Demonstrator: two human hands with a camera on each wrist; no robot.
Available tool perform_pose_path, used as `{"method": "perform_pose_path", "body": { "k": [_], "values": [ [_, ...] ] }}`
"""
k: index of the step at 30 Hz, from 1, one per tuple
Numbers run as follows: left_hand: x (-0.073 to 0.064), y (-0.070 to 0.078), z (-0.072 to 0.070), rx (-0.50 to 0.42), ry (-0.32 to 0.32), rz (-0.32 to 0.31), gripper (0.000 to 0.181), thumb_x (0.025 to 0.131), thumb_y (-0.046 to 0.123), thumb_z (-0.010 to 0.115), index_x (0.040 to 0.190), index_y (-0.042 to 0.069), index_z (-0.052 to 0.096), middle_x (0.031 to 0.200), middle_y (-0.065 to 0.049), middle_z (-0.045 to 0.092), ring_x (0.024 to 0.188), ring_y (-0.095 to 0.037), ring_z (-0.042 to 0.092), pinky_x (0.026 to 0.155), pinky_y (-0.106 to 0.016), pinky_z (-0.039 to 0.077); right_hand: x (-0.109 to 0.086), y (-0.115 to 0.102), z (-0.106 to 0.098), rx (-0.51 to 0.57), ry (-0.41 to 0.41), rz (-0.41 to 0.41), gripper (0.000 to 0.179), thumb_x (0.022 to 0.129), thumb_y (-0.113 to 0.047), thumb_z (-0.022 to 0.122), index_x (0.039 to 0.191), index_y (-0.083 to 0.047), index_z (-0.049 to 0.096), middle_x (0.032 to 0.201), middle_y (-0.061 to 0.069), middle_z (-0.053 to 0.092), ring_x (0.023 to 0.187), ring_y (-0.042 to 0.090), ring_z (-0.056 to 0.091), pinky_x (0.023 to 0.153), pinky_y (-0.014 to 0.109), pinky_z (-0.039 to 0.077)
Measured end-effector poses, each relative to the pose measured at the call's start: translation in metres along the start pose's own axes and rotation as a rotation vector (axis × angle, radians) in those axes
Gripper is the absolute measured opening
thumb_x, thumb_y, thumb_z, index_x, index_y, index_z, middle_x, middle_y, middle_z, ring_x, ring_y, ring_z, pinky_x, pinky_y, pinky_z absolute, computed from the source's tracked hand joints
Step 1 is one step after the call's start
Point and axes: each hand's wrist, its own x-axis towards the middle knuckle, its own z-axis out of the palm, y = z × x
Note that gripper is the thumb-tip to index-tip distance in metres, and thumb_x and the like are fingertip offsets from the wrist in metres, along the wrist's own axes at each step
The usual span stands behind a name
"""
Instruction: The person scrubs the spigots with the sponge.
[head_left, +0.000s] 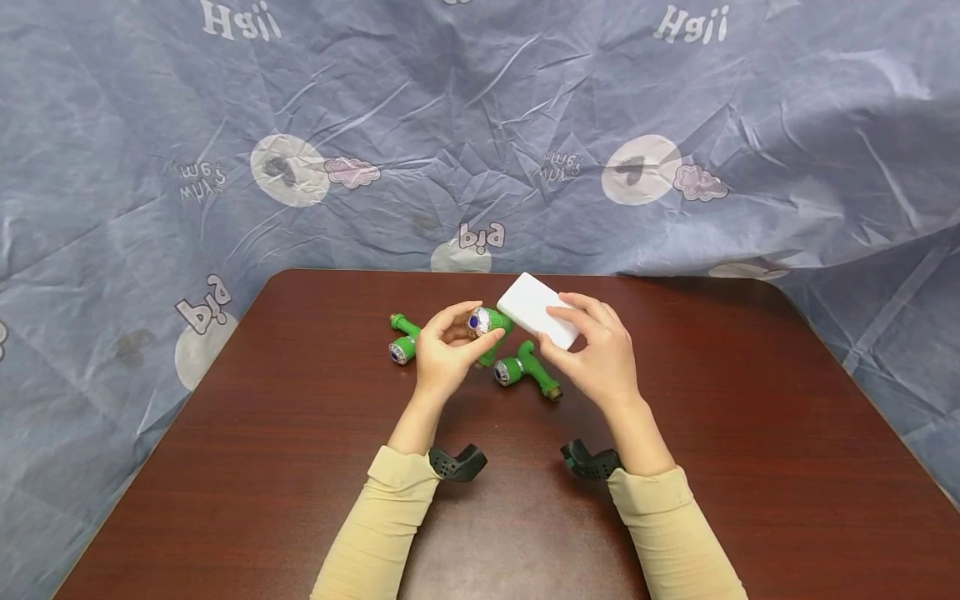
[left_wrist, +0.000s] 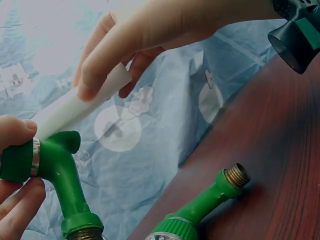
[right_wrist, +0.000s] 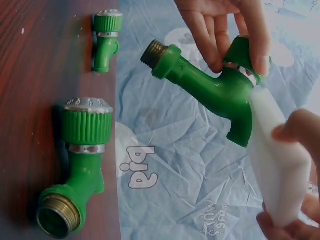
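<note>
My left hand (head_left: 444, 352) grips a green tap (right_wrist: 215, 95) by its ribbed knob, above the table. Its threaded brass inlet points away from the knob, plain in the right wrist view. A white sponge block (head_left: 534, 308) is pinched between the thumb and fingers of my right hand (head_left: 600, 350). One end of the block meets the tap's body just below the knob, as the right wrist view has it. Two more green taps lie on the table: one (head_left: 528, 369) between the hands, the other (head_left: 404, 340) beyond the left hand and partly hidden by it.
The dark red-brown wooden table (head_left: 712, 400) has rounded far corners. Behind it hangs a wrinkled blue-grey cloth (head_left: 420, 108) with printed letters and shapes. A black camera mount (head_left: 459, 463) sits at the left wrist, a similar mount (head_left: 591, 461) at the right.
</note>
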Motion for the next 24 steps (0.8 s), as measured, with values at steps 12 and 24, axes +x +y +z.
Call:
{"method": "perform_pose_path", "body": {
  "k": [12, 24],
  "values": [
    [-0.0008, 0.0007, -0.0002, -0.033, -0.042, -0.088, 0.037, 0.069, -0.007, 0.079, 0.101, -0.012, 0.061, 0.085, -0.021, 0.064, 0.068, -0.022, 0.064, 0.056, -0.022, 0.053, 0.0019, -0.0018, -0.0023, 0.033, -0.008, -0.039, 0.031, 0.07, -0.019, 0.075, 0.098, -0.007, 0.073, 0.111, 0.01, 0.064, 0.098, 0.027, 0.057, 0.078, 0.04, 0.046],
    [0.0003, -0.0002, -0.0006, -0.084, -0.043, -0.095, 0.042, 0.067, -0.009, 0.079, 0.106, -0.01, 0.062, 0.089, -0.012, 0.066, 0.065, -0.014, 0.062, 0.056, -0.02, 0.051, 0.0033, -0.0025, -0.0018, 0.18, 0.097, -0.077, 0.031, 0.068, -0.012, 0.077, 0.098, -0.007, 0.074, 0.112, 0.009, 0.065, 0.1, 0.026, 0.057, 0.081, 0.032, 0.043]
  ]
}}
